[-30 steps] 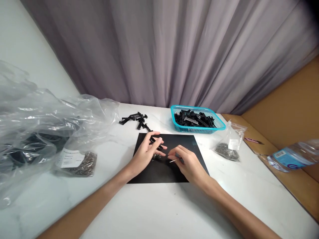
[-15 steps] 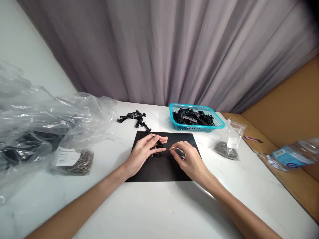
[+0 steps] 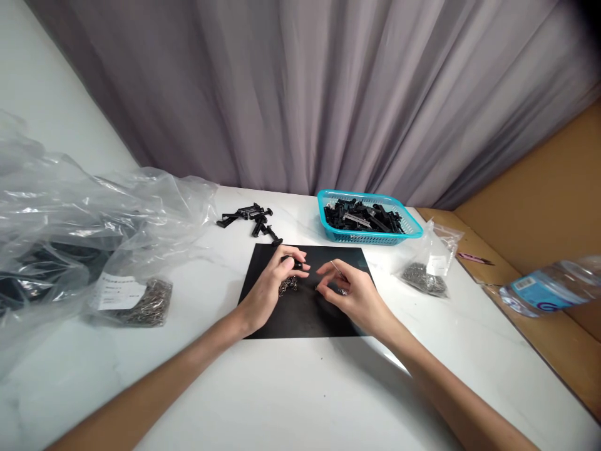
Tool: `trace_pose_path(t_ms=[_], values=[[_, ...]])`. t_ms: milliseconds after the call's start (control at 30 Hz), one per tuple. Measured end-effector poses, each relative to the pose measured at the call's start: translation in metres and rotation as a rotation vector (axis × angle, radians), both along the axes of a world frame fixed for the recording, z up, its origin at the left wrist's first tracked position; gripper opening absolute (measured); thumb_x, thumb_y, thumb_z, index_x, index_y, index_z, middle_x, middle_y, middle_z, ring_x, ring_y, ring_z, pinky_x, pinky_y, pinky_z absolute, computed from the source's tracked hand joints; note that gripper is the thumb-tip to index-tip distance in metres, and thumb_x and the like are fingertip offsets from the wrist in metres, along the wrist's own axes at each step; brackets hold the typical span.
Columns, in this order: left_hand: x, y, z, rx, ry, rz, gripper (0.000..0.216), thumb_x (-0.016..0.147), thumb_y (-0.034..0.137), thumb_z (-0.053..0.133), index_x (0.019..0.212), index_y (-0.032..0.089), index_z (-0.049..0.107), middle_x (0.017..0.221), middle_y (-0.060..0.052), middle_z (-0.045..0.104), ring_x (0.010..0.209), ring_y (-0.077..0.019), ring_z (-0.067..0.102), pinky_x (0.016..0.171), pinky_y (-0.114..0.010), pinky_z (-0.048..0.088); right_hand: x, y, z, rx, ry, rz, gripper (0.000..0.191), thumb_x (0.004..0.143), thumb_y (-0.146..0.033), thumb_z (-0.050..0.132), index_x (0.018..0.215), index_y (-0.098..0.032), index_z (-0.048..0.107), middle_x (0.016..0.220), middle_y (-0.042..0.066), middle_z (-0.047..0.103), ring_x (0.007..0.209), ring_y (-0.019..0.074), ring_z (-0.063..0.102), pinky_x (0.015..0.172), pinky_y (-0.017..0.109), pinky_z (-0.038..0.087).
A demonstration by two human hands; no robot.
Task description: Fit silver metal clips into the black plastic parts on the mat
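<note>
My left hand [image 3: 270,285] is over the left part of a black mat [image 3: 310,319], its fingers curled round a small black plastic part [image 3: 297,265] that they mostly cover. Just below those fingers lies a small heap of shiny metal pieces [image 3: 288,286]. Facing it across a short gap, my right hand [image 3: 350,289] has its thumb and fingers bent towards each other. A thin silvery metal piece [image 3: 335,267] shows at its fingers; its full shape is hidden. More metal pieces [image 3: 344,291] show partly behind this hand.
Behind the mat, several black plastic parts [image 3: 248,214] lie loose at left. A blue basket [image 3: 323,216] of black parts stands at right. Bags of metal pieces lie left [image 3: 150,304] and right [image 3: 425,279]. Large clear plastic [image 3: 154,194] covers the far left; a bottle [image 3: 544,288] lies right.
My left hand has turned, so its fingers now cover more of the black part. My right hand's fingers have spread a little, and the thin metal piece sits higher and more tilted.
</note>
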State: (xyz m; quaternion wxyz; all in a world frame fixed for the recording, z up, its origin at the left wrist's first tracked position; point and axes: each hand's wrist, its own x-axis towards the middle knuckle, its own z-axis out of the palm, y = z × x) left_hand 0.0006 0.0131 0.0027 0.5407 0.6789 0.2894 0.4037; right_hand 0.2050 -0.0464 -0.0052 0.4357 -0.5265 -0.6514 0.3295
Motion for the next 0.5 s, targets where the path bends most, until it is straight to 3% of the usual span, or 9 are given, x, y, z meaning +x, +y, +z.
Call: trace_pose_path(t_ms=[133, 233, 367, 500], values=[[0.0, 0.002, 0.001, 0.094, 0.046, 0.016, 0.022, 0.091, 0.041, 0.071, 0.104, 0.023, 0.069, 0.126, -0.008, 0.06, 0.123, -0.0271, 0.061, 0.111, -0.045, 0.051, 0.002, 0.0, 0.007, -0.005, -0.083, -0.046, 0.008, 0.092, -0.026, 0.063, 0.088, -0.021, 0.068, 0.089, 0.003, 0.074, 0.083, 0.0193, 0.067, 0.079, 0.033, 0.05], [0.001, 0.001, 0.003, 0.153, 0.011, 0.001, 0.037, 0.08, 0.03, 0.084, 0.112, 0.023, 0.067, 0.126, -0.008, 0.062, 0.129, -0.0268, 0.058, 0.117, -0.046, 0.047, 0.003, 0.001, 0.009, 0.013, -0.106, -0.02, 0.013, 0.096, -0.026, 0.06, 0.086, -0.021, 0.068, 0.088, 0.002, 0.073, 0.082, 0.0189, 0.065, 0.076, 0.031, 0.048], [0.001, 0.001, 0.005, 0.164, 0.072, -0.037, 0.059, 0.076, 0.032, 0.089, 0.127, 0.027, 0.06, 0.131, -0.008, 0.066, 0.129, -0.0277, 0.061, 0.117, -0.05, 0.046, 0.004, 0.001, 0.008, 0.02, -0.086, -0.023, 0.015, 0.099, -0.031, 0.06, 0.092, -0.02, 0.067, 0.095, 0.004, 0.072, 0.085, 0.0187, 0.064, 0.077, 0.031, 0.049], [-0.003, 0.001, 0.003, 0.211, 0.245, -0.038, 0.059, 0.086, 0.043, 0.081, 0.138, 0.032, 0.057, 0.148, -0.008, 0.057, 0.139, -0.0314, 0.053, 0.121, -0.054, 0.041, 0.003, -0.002, 0.012, -0.034, 0.0, 0.043, 0.018, 0.099, -0.036, 0.061, 0.096, -0.02, 0.068, 0.097, 0.004, 0.072, 0.087, 0.0181, 0.065, 0.079, 0.031, 0.051]])
